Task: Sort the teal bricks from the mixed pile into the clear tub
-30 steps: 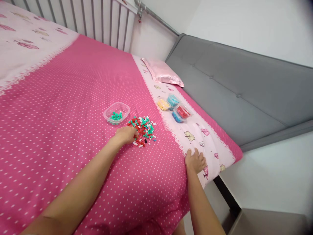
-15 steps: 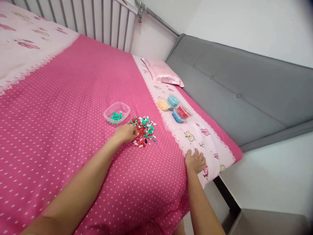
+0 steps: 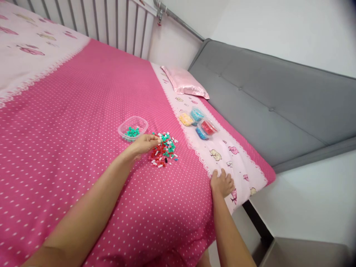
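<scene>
A heap of small red, green and white pieces (image 3: 164,150) lies on the pink dotted bedsheet (image 3: 83,111). My left hand (image 3: 144,142) hovers over the heap's near-left side, fingers drawn together in a pinch at the pieces; what they hold is too small to make out. Just left of the heap stands a clear plastic tub (image 3: 132,128) with green pieces in it. My right hand (image 3: 221,183) rests on the sheet near the bed's edge, fingers curled down on the cloth.
Several small tubs (image 3: 198,120) of yellow, blue and red pieces sit on the pale floral border. A pink satin pillow (image 3: 185,83) lies beyond them, by the grey padded headboard (image 3: 278,100). A white radiator (image 3: 105,22) stands at the far side.
My left hand has lifted from the heap's near edge and moved up toward its far-left side, close to the clear tub. The right hand has stayed put.
</scene>
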The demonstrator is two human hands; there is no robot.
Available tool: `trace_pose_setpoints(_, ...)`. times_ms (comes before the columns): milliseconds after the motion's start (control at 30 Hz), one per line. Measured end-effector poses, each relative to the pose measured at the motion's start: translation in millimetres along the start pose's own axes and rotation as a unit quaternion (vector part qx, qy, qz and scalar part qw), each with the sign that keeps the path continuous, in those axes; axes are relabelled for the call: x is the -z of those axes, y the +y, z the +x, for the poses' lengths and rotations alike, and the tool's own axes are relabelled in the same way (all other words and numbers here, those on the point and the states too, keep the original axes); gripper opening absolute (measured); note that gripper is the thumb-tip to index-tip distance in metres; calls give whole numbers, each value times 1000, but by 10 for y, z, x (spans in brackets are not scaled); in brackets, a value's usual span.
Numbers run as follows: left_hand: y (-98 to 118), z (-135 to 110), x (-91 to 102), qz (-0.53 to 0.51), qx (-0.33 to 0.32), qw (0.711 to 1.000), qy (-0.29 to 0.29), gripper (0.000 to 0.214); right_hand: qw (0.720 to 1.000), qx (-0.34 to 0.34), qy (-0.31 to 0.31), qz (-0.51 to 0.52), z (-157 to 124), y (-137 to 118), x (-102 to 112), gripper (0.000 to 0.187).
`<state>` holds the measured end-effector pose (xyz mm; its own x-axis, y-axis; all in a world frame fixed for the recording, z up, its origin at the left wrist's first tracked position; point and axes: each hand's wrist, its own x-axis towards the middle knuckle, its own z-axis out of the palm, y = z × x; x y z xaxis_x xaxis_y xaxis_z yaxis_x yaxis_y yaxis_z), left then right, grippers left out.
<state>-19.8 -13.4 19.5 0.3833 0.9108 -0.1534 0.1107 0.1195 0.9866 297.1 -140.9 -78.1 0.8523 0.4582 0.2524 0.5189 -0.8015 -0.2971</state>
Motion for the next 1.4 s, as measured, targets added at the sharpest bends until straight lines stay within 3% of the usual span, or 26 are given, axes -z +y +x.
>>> trace_pose_setpoints(267,149,-42,60,-280,98,953,-64,11,1000,0,3,1,-14,-10,13,56)
trace_pose_setpoints(567,227,-57,75,-418,132,899,16,20,1000,7,12,-3,-11,-4,1,55)
trace_pose_setpoints(767,267,-54,133,-481,78,867,102,24,1000,6,19,-4,-8,-6,-7,54)
trace_pose_setpoints(933,240,-36,229,-522,-38,828,202,29,1000,6,16,1,-7,-2,-8,54)
trace_pose_setpoints(1200,47,87,419,-400,-148,848,316,38,1000,9,15,0,-6,8,-10,55)
trace_pose_setpoints(1400,-2,188,364,-300,-190,863,359,52,1000,6,5,0,-11,0,3,56)
